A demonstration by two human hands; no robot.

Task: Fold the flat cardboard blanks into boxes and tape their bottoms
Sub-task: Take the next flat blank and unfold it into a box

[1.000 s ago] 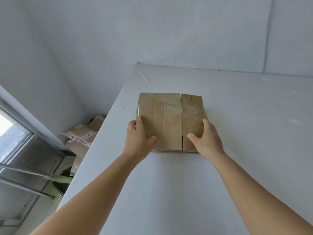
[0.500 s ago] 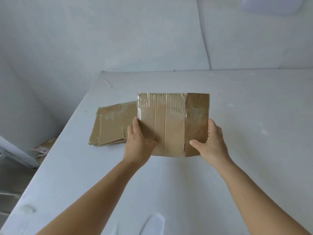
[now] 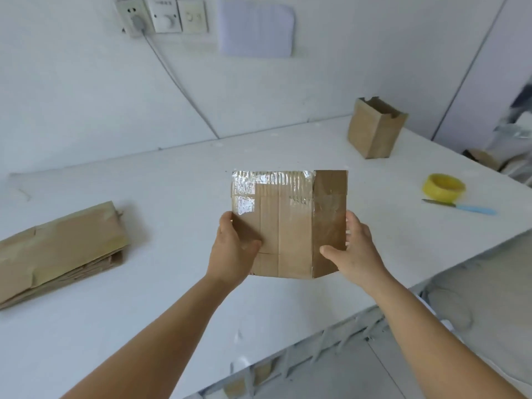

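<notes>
A bare packing workroom: a white counter (image 3: 172,283) against plain white walls carries a stack of flat cardboard blanks (image 3: 57,251) at its left edge, a folded box (image 3: 374,128) at the far right corner, and a yellow tape roll (image 3: 443,187).

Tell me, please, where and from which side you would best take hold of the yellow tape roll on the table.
Probably the tape roll is best taken from above, pinching its ring wall with one finger in the open centre and the thumb outside. It lies flat on the table with its hole facing up, and the knife lies close on its near side. The right hand is nearer, though it now holds the cardboard blank.
</notes>
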